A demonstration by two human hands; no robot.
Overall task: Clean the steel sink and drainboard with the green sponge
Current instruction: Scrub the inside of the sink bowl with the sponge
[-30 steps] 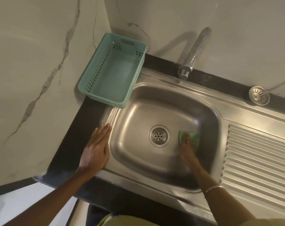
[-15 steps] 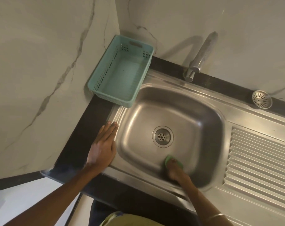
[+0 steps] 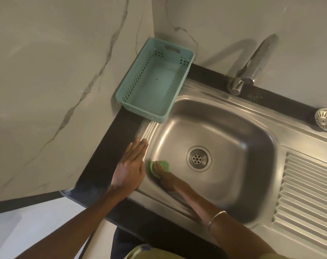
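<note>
Scrubbing inside the sink (image 3: 252, 131) with the green sponge (image 3: 159, 166), now moved from 3 o'clock of the drain (image 3: 198, 158) round to 9 o'clock. Right hand (image 3: 166, 179) pressing it, fingers on top. Left hand (image 3: 131, 165) flat on the rim. Drainboard (image 3: 308, 193) not yet wiped.

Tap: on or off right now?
Off, as far as the frame shows. No stream falls from the tap spout, and the sink basin around the drain shows no pooled or running water.
</note>
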